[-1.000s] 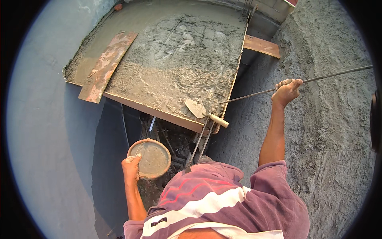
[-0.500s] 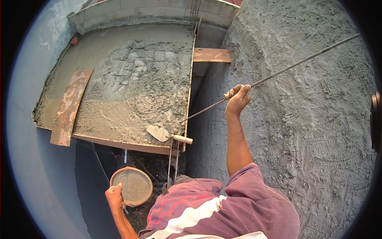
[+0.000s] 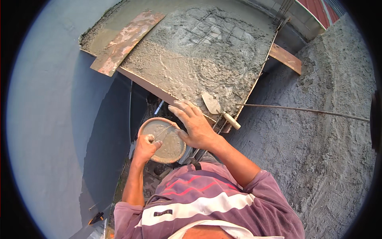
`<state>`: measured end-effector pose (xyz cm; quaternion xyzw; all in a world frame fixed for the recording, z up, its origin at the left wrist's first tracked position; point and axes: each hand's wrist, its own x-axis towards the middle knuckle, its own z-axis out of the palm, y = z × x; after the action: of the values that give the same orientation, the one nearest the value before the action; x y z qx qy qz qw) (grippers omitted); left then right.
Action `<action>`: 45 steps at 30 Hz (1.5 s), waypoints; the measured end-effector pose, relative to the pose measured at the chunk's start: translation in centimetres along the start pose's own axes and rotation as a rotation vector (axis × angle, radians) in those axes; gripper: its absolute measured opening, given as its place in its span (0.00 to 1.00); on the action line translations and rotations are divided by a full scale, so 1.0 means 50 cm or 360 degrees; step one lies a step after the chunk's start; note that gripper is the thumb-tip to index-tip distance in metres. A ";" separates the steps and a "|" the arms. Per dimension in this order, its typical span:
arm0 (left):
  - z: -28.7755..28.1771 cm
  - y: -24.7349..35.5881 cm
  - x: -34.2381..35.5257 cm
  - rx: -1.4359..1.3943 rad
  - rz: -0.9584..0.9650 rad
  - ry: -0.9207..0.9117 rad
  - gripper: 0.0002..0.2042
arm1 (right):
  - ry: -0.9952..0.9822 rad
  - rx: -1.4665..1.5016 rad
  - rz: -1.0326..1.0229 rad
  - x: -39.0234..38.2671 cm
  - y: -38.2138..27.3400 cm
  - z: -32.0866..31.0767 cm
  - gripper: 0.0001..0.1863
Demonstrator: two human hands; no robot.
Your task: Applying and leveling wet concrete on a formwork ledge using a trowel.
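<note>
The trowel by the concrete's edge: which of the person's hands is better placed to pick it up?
Probably the right hand: it is open and nearer the trowel, while the left hand grips the wire handle of the bucket.

Warm daylight is brightening the near part of the concrete slab (image 3: pixel 159 63) beyond the bucket (image 3: pixel 172 161), while its farther stretch is looking greyer. A dark shadow is covering the wall (image 3: pixel 105 135) left of the bucket. Well out from the bucket, the fisheye lens is bending straight edges, and black (faintly fringed with blue) is swallowing the corners.
</note>
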<state>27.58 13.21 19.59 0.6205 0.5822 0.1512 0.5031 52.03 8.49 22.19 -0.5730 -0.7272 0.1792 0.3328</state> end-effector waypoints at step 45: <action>0.163 0.464 0.530 -0.0349 0.0490 0.0036 0.38 | 0.1485 0.1103 0.1076 0.162 0.543 -0.227 0.08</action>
<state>54.45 37.01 23.95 0.6421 0.4661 0.2958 0.5320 78.24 22.40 15.12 -0.6466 -0.1883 0.2302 0.7024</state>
